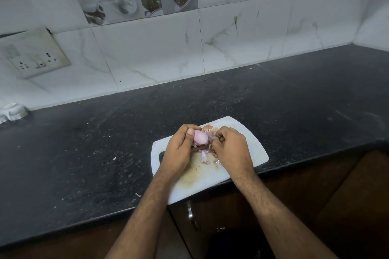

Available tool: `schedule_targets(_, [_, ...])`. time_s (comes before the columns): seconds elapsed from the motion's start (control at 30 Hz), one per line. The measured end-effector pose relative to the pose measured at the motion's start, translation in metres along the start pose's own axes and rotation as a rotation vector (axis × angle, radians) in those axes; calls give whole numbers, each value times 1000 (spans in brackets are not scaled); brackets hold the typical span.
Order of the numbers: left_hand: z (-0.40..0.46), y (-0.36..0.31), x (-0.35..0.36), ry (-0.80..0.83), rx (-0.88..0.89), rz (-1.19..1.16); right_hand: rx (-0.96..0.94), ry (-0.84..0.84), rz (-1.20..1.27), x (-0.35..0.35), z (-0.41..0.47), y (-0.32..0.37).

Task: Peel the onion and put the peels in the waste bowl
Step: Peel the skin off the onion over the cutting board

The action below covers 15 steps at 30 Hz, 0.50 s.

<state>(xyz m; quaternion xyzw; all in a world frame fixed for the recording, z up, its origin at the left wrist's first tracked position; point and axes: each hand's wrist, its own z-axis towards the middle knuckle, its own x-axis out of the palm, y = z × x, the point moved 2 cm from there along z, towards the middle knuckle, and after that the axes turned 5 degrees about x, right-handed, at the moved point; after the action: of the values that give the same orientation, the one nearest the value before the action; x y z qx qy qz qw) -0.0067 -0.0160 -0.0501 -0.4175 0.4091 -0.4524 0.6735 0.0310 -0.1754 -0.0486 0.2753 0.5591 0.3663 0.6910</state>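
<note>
The cutting board [248, 149] lies on the desk [105, 143] at its front edge, one corner hanging over. Above the board, my left hand [179, 149] holds the onion [201, 137], my right hand [230, 147] just to its right. Loose peels [204, 156] lie on the board between my hands. Behind the desk stands the wall, a socket plate [35, 54] at far left.

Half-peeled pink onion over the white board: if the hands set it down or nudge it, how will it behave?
The rounded pink onion would probably roll on the flat white plastic cutting board. Its bared surface looks glossy, so likely slippery; the left hand wraps it with thumb on top. It seems firm and small, while the loose pink peel scraps look thin and floppy.
</note>
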Motion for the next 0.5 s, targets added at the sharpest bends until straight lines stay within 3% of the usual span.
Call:
schedule_targets(0.13, [1, 1, -1, 4, 7, 0, -26, -14, -15, 0, -1, 0])
schedule_targets(0.23, [2, 1, -1, 13, 5, -15, -60, -22, 119, -7, -2, 5])
schedule_targets(0.5, [0, 0, 0, 53, -12, -28, -133, 127, 164, -7, -3, 6])
